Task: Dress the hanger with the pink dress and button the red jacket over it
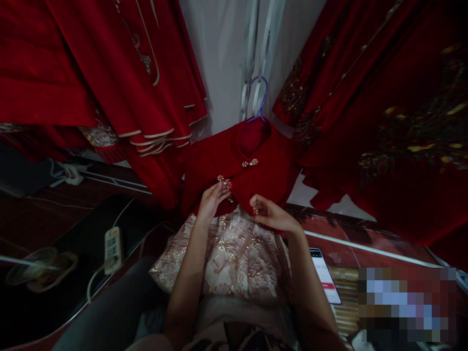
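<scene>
A short red jacket [215, 151] hangs on a purple hanger [263, 92] in front of me, over a shiny pale skirt [237, 253] with gold and pink pattern. At the collar, a jewelled flower clasp [250, 163] joins the two front edges. My left hand [212, 199] has its fingers closed at the left front edge, by a second flower clasp [220, 178]. My right hand [268, 213] pinches the right front edge at a lower clasp piece [255, 211]. Below the collar the two front edges stand apart.
Red garments with trim [146, 97] hang at the left, and embroidered red ones [365, 122] at the right. A power strip [113, 248] and a clear plastic container [32, 265] lie on a black surface at lower left. A phone [324, 278] rests on slatted wood at right.
</scene>
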`<state>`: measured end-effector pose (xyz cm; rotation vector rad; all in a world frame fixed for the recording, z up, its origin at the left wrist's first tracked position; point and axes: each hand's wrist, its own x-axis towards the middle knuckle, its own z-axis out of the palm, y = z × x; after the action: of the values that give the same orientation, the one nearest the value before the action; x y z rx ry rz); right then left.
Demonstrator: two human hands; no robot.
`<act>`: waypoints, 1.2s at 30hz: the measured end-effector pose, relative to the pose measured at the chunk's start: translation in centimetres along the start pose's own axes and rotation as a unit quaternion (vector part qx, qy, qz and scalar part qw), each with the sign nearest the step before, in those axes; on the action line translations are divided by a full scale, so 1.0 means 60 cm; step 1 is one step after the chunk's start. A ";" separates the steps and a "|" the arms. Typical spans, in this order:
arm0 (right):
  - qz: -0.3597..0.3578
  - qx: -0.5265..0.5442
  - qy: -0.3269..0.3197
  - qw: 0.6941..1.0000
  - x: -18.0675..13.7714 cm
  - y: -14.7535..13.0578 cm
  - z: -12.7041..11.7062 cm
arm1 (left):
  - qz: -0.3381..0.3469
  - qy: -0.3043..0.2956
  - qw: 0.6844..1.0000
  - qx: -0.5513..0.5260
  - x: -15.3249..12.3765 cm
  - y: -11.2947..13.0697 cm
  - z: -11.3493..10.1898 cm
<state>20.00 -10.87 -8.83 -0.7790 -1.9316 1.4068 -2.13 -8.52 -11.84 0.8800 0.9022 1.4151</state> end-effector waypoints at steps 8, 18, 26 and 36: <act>-0.007 0.004 -0.010 1.000 0.002 0.011 0.005 | -0.018 0.066 0.993 -0.094 -0.001 0.004 0.009; 0.011 0.015 0.018 1.000 0.007 0.014 0.006 | -0.055 0.019 0.996 -0.063 0.021 0.016 0.059; 0.097 -0.047 0.016 0.994 -0.033 -0.010 -0.039 | 0.270 -0.106 0.821 0.491 0.099 0.103 0.132; 0.097 -0.062 0.022 0.993 -0.047 -0.014 -0.054 | 0.375 -0.147 0.573 0.713 0.113 0.130 0.133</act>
<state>24.18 -11.29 -7.60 -1.0729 -1.9670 1.3763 1.64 -1.68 -1.36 2.9221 1.4393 0.7939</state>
